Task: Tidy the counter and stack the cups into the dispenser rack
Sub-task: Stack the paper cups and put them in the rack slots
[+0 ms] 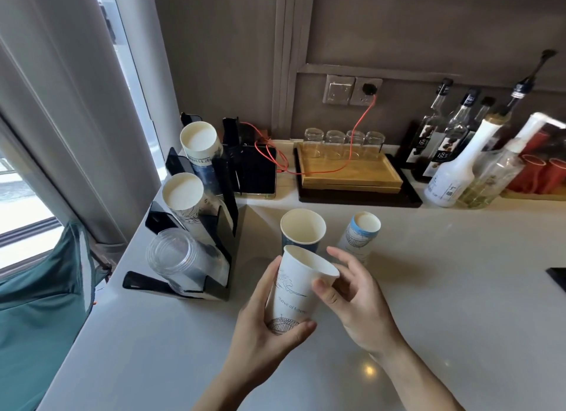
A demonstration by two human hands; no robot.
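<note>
A white paper cup [295, 291] with line drawings is tilted above the counter. My left hand [263, 328] wraps its lower body, and my right hand [352, 300] pinches its rim with thumb and fingers. Just behind it stands an upright dark blue paper cup [301, 231]. An upside-down white and blue cup [360, 236] stands to the right of that. The black dispenser rack [211, 288] at the left holds two stacks of paper cups [199, 144] [185, 193] and a stack of clear plastic cups [174, 257].
A wooden tray [352, 173] with several upturned glasses sits at the back. A dark tablet [255, 168] with an orange cable lies beside the rack. Syrup bottles [450, 168] and red cups [539, 171] crowd the back right. The counter's left edge drops beside a teal bag [39, 312].
</note>
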